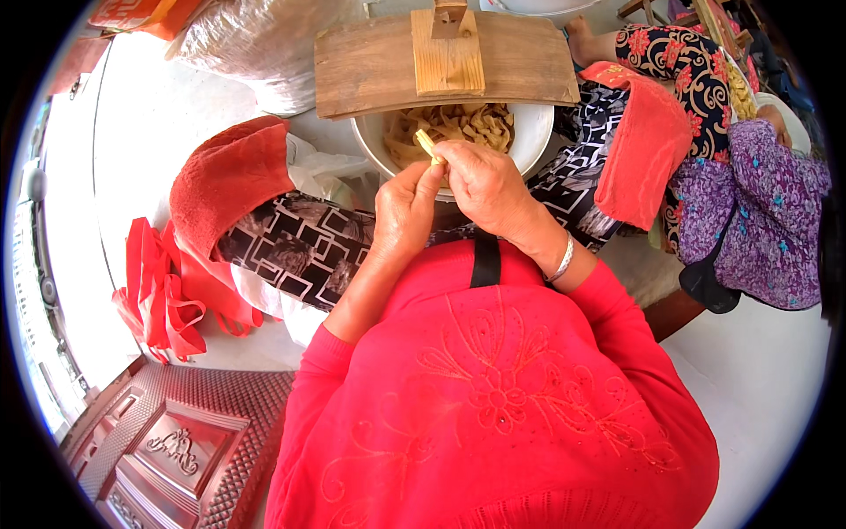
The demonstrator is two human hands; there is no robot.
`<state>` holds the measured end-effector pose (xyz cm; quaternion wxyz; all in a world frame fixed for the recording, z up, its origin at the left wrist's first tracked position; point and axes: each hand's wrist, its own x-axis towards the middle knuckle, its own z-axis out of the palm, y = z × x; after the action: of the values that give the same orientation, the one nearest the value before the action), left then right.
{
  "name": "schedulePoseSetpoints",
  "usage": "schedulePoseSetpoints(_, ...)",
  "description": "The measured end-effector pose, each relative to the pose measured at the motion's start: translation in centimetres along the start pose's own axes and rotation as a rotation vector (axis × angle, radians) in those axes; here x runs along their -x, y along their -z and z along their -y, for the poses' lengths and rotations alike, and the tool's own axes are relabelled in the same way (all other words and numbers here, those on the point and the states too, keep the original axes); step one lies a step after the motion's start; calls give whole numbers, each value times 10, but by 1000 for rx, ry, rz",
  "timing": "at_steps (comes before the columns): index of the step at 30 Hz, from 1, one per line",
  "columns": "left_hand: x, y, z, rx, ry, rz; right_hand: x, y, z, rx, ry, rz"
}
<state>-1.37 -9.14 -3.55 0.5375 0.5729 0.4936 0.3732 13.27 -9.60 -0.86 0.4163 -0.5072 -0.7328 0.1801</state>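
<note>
Both my hands meet above the near rim of a white basin (pixel 540 141). Between their fingertips is a small, pale yellow folded strip (pixel 426 143), its end sticking up and away from me. My left hand (pixel 405 212) is closed and pinches the strip's lower end. My right hand (pixel 487 187) is closed too, thumb and finger pressed on the strip beside the left thumb. Inside the basin lies a heap of similar yellowish strips (pixel 485 123), partly hidden by my hands. A curved wooden board (pixel 361 75) with a lighter wooden block (pixel 448 66) lies across the basin's far side.
Red cloths (pixel 231 172) cover both my knees. A bulging plastic sack (pixel 256 53) stands far left, red fabric bags (pixel 163 295) lie left, and a dark red embossed panel (pixel 189 441) is lower left. At right sits another person in purple floral clothing (pixel 749 212), one hand by a white bowl (pixel 796 132).
</note>
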Motion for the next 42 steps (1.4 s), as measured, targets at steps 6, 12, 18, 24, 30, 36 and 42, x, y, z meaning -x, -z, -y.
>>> schedulePoseSetpoints(6,-2,16,-9,606,655,347,2,4,-8,-46,123,83)
schedulePoseSetpoints(12,3,17,-18,1132,763,543,-5,15,-11,-78,8,48)
schedulePoseSetpoints(18,-9,12,-3,802,394,188,17,0,-22,-675,-612,-31)
schedulePoseSetpoints(24,-8,-7,2,800,255,36,17,-12,0,-735,-656,173)
schedulePoseSetpoints(30,-11,33,-17,706,266,396,14,24,-12,-626,-706,407)
schedulePoseSetpoints(36,-30,27,-30,372,279,516,1,40,-17,-348,-521,567)
schedulePoseSetpoints(42,-32,14,-26,466,333,323,-15,65,-18,-142,-389,554)
